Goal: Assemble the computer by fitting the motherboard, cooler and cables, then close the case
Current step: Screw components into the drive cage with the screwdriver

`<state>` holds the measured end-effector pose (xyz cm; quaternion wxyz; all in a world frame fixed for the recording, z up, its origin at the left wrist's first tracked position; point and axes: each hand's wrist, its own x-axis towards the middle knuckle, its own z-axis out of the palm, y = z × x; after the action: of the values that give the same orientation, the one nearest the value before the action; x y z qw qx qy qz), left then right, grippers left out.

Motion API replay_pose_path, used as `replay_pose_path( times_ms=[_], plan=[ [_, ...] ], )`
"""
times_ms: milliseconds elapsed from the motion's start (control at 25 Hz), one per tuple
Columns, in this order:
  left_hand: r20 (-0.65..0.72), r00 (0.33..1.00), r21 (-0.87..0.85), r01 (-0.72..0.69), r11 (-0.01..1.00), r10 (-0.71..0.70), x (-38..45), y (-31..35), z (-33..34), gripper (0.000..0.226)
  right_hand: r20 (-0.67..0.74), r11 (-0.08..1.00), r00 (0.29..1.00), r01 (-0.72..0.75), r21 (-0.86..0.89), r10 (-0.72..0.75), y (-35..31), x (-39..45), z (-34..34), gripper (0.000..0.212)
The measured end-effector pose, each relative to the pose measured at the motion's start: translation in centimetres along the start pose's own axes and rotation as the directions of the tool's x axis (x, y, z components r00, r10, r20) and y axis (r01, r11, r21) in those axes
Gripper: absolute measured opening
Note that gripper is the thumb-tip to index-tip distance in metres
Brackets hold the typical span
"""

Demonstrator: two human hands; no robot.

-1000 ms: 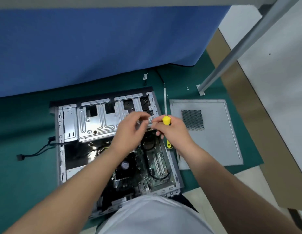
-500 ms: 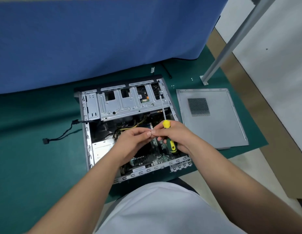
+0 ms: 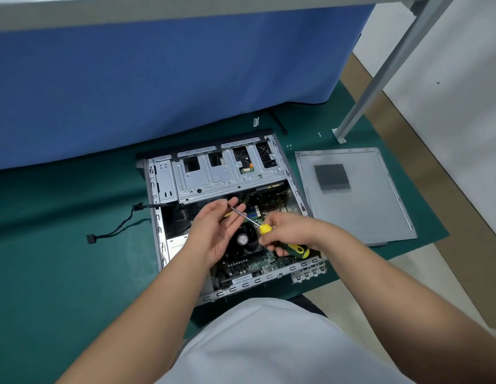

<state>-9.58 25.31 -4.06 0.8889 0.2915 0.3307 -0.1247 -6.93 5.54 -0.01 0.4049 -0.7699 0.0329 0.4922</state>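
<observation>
no readable text, motherboard label (image 3: 242,278) too blurred

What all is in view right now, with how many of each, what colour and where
computer case: one, grey metal, open, lying on the mat
cooler fan: one, black, inside the case
side panel: one, grey, flat on the mat right of the case
cable: one, black, trailing left out of the case
mat: one, green, under everything
cloth: one, blue, hanging behind
screwdriver: one, yellow and black handle, above the case
left hand: fingers at the screwdriver tip
right hand: grips the handle
</observation>
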Motion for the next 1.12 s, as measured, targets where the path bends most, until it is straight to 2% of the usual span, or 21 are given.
replay_pose_path(
  times_ms=[80, 160, 240, 320, 360, 440, 560, 760, 1120],
  plan=[
    [-0.019, 1.000, 0.026, 0.001, 1.000, 0.000, 0.1, 0.2, 0.1, 0.008, 0.029, 0.999, 1.000, 0.002, 0.048, -0.003, -0.6, -0.7, -1.2, 0.042],
    [-0.043, 0.999, 0.007, 0.008, 1.000, -0.008, 0.2, 0.5, 0.1, 0.009, 0.022, 0.940, 0.997, 0.063, 0.334, -0.075, -0.6, -1.7, -3.2, 0.057],
    [-0.044, 0.999, -0.035, 0.012, 0.999, -0.013, 0.4, 0.9, 0.0, 0.009, -0.057, 0.739, 0.985, 0.161, 0.654, -0.164, -0.1, -2.7, -5.0, 0.056],
    [-0.026, 1.000, -0.049, 0.015, 0.999, -0.016, 0.5, 1.0, 0.0, 0.010, -0.211, 0.555, 0.955, 0.292, 0.779, -0.206, 0.8, -2.8, -5.5, 0.047],
    [-0.014, 1.000, -0.047, 0.019, 0.999, -0.020, 0.5, 1.0, 0.0, 0.010, -0.303, 0.511, 0.932, 0.363, 0.779, -0.200, 1.1, -2.5, -5.2, 0.043],
    [0.017, 0.999, -0.057, 0.034, 0.998, -0.033, 0.4, 1.0, 0.0, 0.010, -0.478, 0.505, 0.866, 0.480, 0.718, -0.144, 1.4, -1.6, -4.3, 0.038],
    [0.068, 0.996, -0.108, 0.056, 0.993, -0.049, 0.2, 1.0, -0.2, 0.012, -0.595, 0.531, 0.795, 0.555, 0.640, -0.114, 1.1, -0.8, -3.4, 0.033],
    [0.120, 0.991, -0.168, 0.075, 0.983, -0.055, 0.3, 1.2, -0.4, 0.012, -0.594, 0.505, 0.798, 0.556, 0.660, -0.101, 1.1, -0.5, -3.3, 0.029],
    [0.095, 0.994, -0.253, 0.077, 0.965, -0.054, 0.4, 1.2, -0.1, 0.015, -0.590, 0.499, 0.802, 0.550, 0.670, -0.091, 0.6, -0.2, -3.2, 0.029]
  ],
)
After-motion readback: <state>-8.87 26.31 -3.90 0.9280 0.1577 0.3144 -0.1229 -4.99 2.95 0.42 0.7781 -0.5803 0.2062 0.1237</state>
